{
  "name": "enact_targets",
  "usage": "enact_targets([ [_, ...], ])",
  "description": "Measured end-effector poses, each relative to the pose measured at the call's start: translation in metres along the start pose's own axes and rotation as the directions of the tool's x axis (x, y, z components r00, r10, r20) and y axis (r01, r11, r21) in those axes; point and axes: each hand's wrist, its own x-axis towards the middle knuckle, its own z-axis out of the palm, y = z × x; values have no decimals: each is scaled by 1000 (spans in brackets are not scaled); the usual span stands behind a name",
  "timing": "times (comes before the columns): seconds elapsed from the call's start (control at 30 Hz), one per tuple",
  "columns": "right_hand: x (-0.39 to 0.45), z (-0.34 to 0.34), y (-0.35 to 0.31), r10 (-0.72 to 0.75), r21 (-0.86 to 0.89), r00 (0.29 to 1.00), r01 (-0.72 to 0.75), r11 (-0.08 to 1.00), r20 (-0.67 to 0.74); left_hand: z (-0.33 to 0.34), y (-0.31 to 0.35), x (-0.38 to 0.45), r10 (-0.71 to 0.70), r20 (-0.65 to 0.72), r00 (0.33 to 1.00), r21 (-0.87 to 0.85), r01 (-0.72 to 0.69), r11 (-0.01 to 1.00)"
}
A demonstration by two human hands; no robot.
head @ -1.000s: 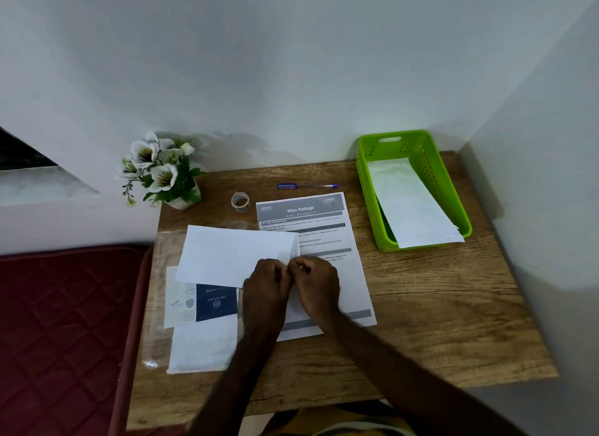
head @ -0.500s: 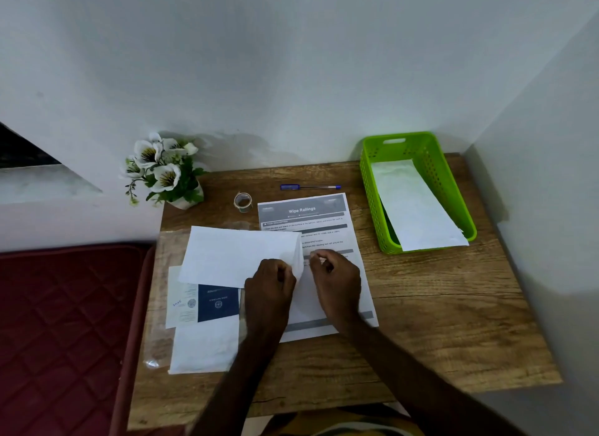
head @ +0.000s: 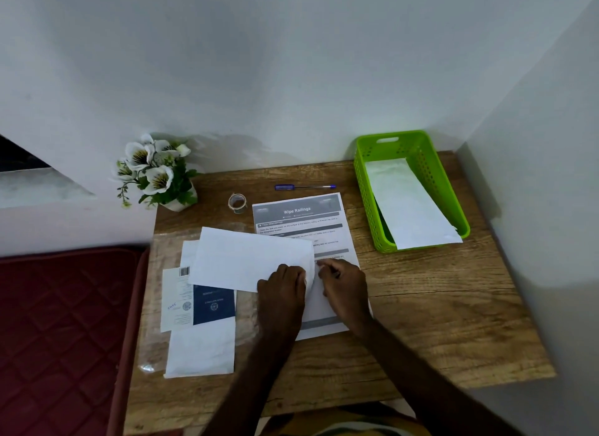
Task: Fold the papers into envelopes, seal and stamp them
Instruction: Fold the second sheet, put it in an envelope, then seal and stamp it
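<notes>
Table (head: 421, 322), wood grain, near edge cut off by frame bottom; both forearms run out of view there too. Red quilted mattress (head: 58, 322) left of the table, only partly in frame.

Green basket (head: 453, 208) well to the right and beyond the grip, one white envelope (head: 408, 205) lying in it, its near end over the rim; any writing on it not visible.

Printed sheet (head: 301, 221) under and beyond both hands, headed "Wipe Railings"; smaller lines too blurred to read, lower half covered by hands and paper.

White folded paper (head: 246, 260) lies slanted over the sheet's left part, reaching left from the grip. Left hand (head: 282, 286) knuckles-up on its right end, fingers curled at the edge; right edge of the paper curls up there. Fingertips hidden, but it looks to pinch that edge. Right hand (head: 345, 283) just beside, fingers curled; whether it pinches anything, cannot tell.

Left and nearer from the grip: plastic sleeve, white envelope (head: 201, 351), and a card (head: 197, 302) with dark blue panel, barcode, tiny illegible print.

Flower pot (head: 155, 173), tape roll (head: 237, 202), blue pen (head: 304, 187) beyond the grip.
</notes>
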Motion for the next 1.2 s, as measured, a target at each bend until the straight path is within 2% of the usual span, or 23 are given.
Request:
enact_targets([
  [0.23,-4,2,5,-254,-261,965,260,930,57,-1,-7,-1,-39,-2,999,-110,39,993],
  [0.33,-8,1,8,-411,-437,902,425,793,133,-4,-7,-3,-30,-6,1000,-154,29,988],
  [0.43,-8,0,11,-520,-554,834,525,646,184,-1,-12,-6,-5,13,1000,-134,7,991],
  [0.6,-7,-1,21,-631,-644,716,640,421,299,5,-20,-16,233,-56,971,56,-230,972],
  [0.7,-5,-5,23,-642,-642,689,667,379,337,6,-25,-22,331,-60,942,123,-322,939],
  [0.9,0,-6,22,-618,-643,695,670,372,367,8,-24,-26,408,-12,913,164,-401,901],
  [1.1,15,-7,14,-525,-675,737,645,359,425,12,-24,-32,419,12,908,210,-412,887],
  [1.2,20,-4,12,-474,-684,766,623,379,435,12,-23,-33,442,-31,896,257,-420,870],
])
